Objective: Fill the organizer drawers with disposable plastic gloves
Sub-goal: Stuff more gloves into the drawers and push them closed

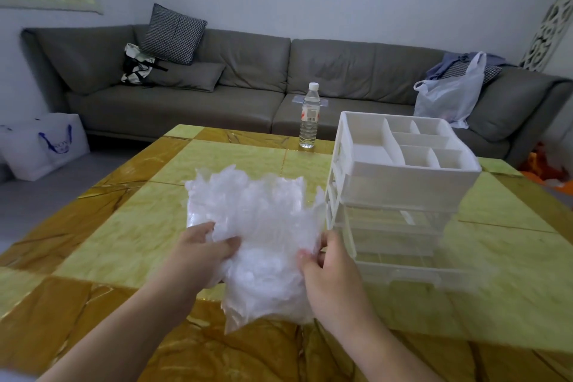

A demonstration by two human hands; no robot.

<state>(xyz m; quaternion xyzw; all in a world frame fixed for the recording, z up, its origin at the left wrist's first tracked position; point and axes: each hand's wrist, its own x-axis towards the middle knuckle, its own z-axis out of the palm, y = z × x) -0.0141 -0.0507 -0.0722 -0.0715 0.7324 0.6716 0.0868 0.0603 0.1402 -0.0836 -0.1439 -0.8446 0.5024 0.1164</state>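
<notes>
Both hands clamped on crumpled clear plastic glove bundle [257, 226]: left grip [201, 246], right grip [328, 270], above yellow marble bench [124, 226], beside white plastic drawer organizer [400, 183].

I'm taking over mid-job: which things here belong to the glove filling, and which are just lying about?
Belongs to the job:
- bundle of plastic gloves, gripped by the left hand and right hand
- white drawer organizer

Just lying about:
- water bottle on the table
- plastic bag on the sofa
- checked cushion
- white shopping bag
</notes>
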